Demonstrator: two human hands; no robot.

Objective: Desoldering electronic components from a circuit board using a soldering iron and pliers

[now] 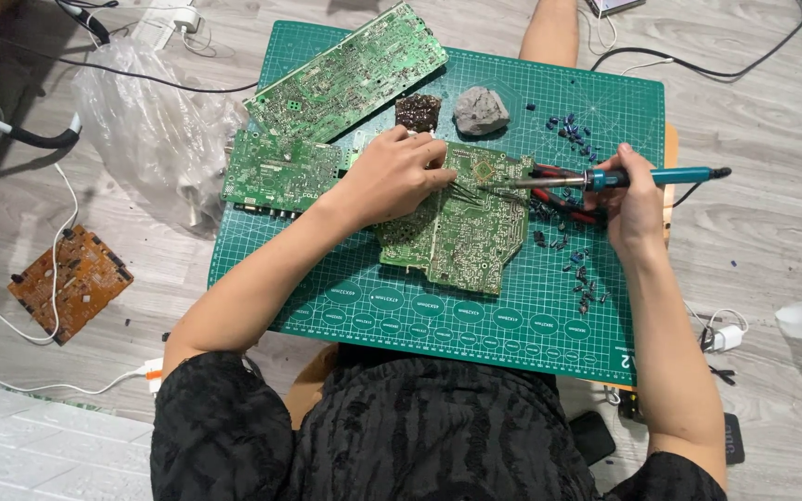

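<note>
**Soldering iron at the circuit board, tweezers alongside**

I see my left hand (pixel 399 174) resting on the green circuit board (pixel 461 227) in the middle of the green cutting mat (pixel 373 301), its fingers pinched narrow around thin tweezers (pixel 459 192) whose tips lie on the board. My right hand (pixel 633 199) is closed around the teal handle of a soldering iron (pixel 605 178); the metal tip points left and meets the board's right part, just beside the tweezers. Red-handled pliers (pixel 563 199) lie under the iron, at the board's right edge. Small blue components (pixel 575 130) are scattered over the right side of the mat. On the far side sit a long green board (pixel 350 72), a smaller green board (pixel 280 172) to the left, a dark brown block (pixel 418 111) and a grey lump (pixel 480 111). An orange board (pixel 69 283) lies on the floor, well apart to the left.
</note>
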